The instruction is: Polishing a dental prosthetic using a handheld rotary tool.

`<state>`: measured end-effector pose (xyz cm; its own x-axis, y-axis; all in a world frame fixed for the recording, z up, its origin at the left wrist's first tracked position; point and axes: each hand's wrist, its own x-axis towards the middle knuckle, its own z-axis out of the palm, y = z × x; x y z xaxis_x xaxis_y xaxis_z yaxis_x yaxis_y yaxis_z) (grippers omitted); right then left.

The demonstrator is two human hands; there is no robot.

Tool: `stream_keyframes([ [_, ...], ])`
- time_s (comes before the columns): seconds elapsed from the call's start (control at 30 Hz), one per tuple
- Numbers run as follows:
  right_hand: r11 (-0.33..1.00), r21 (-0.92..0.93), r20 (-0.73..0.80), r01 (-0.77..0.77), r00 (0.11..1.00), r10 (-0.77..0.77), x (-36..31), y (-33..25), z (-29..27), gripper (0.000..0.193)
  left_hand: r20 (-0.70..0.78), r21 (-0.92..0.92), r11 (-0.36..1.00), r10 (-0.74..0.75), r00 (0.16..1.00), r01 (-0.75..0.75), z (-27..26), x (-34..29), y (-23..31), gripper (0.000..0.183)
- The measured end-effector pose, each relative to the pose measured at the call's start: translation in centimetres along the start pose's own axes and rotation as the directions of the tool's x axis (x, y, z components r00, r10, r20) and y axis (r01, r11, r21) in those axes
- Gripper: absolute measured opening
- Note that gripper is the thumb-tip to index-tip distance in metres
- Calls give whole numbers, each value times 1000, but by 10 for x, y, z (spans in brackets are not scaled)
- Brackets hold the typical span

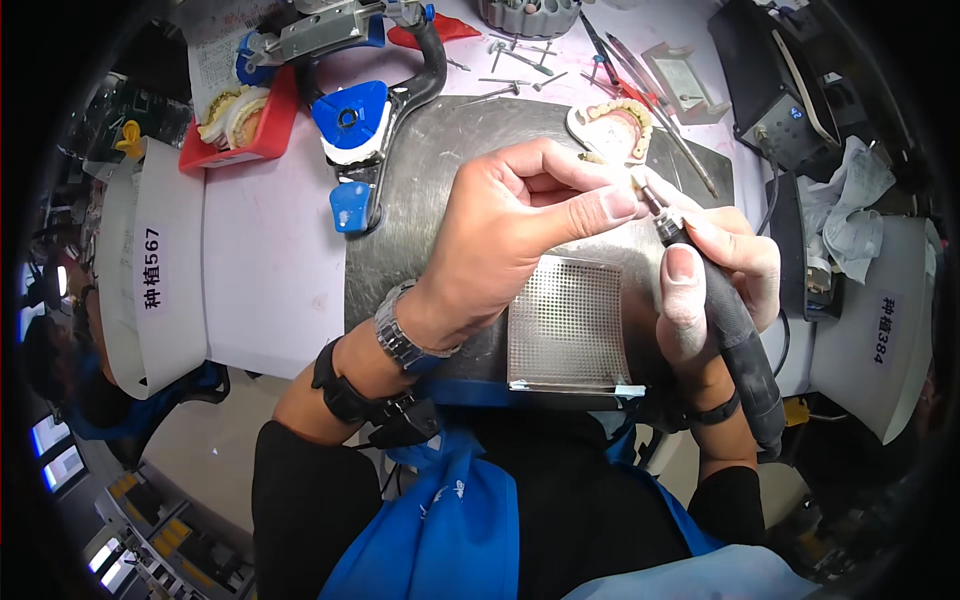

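My left hand (520,205) pinches a small tooth-coloured dental piece (592,158) between thumb and fingers; most of it is hidden by the fingertips. In my right hand (720,260) is a black dental handpiece (742,345), its metal tip directed at the dental piece. Whether the tip touches it I cannot tell. Just beyond the fingers lies a plaster dental model (617,128) with a row of teeth. Under my hands a perforated metal plate (567,325) sits at the near edge of the grey metal work surface (410,245).
A dental articulator (347,115) with blue mounts stands at back left, beside a red tray (240,150) of dental models. Several loose burs (515,88) and a grey bur holder (530,15) are at the back. A black control box (785,90) and crumpled tissue (852,205) lie right.
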<state>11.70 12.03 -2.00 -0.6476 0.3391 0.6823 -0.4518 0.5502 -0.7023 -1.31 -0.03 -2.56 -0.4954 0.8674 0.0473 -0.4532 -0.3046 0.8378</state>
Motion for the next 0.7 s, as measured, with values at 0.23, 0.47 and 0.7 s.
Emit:
stream_keyframes([
  [0.23, 1000, 3, 13, 16, 1000, -16, 4, -4, -1, 28, -14, 46, 997, 54, 998, -54, 2, 2, 0, 12],
  [0.47, 1000, -8, 12, 5, 1000, -5, 3, -3, -1, 27, -25, 89, 993, 78, 997, -76, 2, 1, 1, 11],
  [0.7, 1000, -17, 5, 5, 1000, -5, 5, -3, -1, 27, -25, 95, 995, 19, 1000, -16, 5, 1, 5, 17],
])
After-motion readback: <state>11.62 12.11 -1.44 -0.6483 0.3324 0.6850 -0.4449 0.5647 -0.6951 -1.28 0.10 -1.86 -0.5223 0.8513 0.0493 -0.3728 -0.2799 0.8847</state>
